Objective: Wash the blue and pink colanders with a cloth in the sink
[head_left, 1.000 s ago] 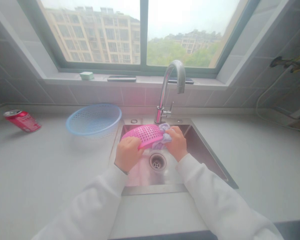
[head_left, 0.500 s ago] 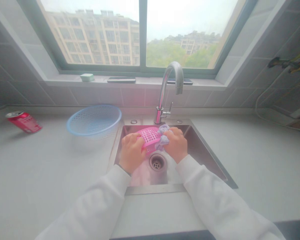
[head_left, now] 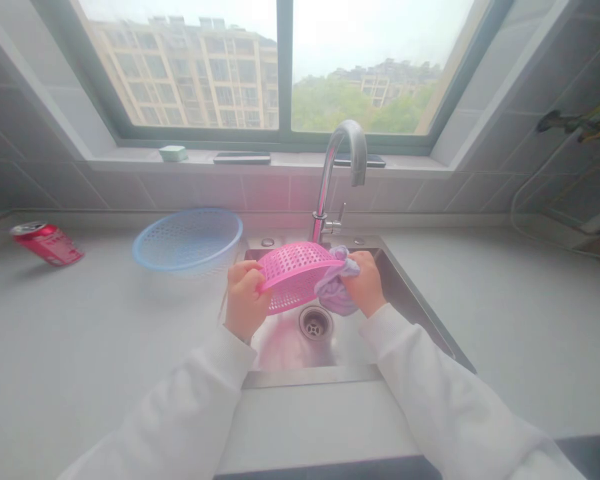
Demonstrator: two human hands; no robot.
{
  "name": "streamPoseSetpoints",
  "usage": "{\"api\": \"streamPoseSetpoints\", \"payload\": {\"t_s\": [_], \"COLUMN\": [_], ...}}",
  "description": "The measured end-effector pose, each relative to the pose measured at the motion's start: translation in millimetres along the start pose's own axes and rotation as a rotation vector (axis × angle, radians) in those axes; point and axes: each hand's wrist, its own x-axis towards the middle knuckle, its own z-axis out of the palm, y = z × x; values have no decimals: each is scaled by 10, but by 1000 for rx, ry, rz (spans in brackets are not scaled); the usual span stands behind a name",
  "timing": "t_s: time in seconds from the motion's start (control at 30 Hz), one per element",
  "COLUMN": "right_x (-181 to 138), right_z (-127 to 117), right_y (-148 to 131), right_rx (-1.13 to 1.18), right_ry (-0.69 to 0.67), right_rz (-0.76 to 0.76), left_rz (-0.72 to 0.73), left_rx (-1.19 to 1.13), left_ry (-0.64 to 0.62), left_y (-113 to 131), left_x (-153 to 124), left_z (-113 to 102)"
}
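Note:
Over the steel sink (head_left: 290, 350), my left hand (head_left: 245, 298) grips the left edge of a pink perforated plastic basket (head_left: 293, 277). Its domed, holed side faces up and is tilted. My right hand (head_left: 366, 285) holds a crumpled lilac cloth (head_left: 336, 288) against the basket's right edge. The cloth hangs below that hand. Both hands are above the sink floor, with the round metal drain strainer (head_left: 315, 323) between and below them. White sleeves cover both forearms.
A chrome gooseneck faucet (head_left: 326, 193) rises behind the sink. On the grey counter (head_left: 80, 347) to the left are a blue perforated basket (head_left: 187, 239) and a crushed red can (head_left: 47, 244). A green soap box (head_left: 173, 153) and a dark phone (head_left: 242, 158) lie on the windowsill.
The pink basket has risen and tilted, showing more of its domed side. My hands have moved further apart, and the cloth now hangs lower at the right edge.

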Motion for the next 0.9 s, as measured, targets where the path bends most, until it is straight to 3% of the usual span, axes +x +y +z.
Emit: {"api": "streamPoseSetpoints", "payload": {"t_s": [0.1, 0.23, 0.4, 0.53, 0.67, 0.9], "right_x": [-13, -64, -185, -231, -157, 10], "right_z": [0, -24, -32, -5, 9, -10], "right_y": [13, -112, -385, -463, -348, -26], "right_rx": [-9, -185, -367, -378, -271, 20], "right_ry": [-6, 14, -14, -47, -45, 27], "right_rz": [30, 52, -127, -172, -59, 66], "left_rz": [-51, -49, -30, -42, -82, -202], "left_rx": [91, 207, 202, 70, -30, -163], "left_ry": [-93, -229, -345, -404, -356, -144], "left_y": [-72, -12, 147, 89, -2, -113], "left_x": [10, 3, -54, -36, 3, -28], "left_z": [33, 78, 152, 161, 117, 79]}}
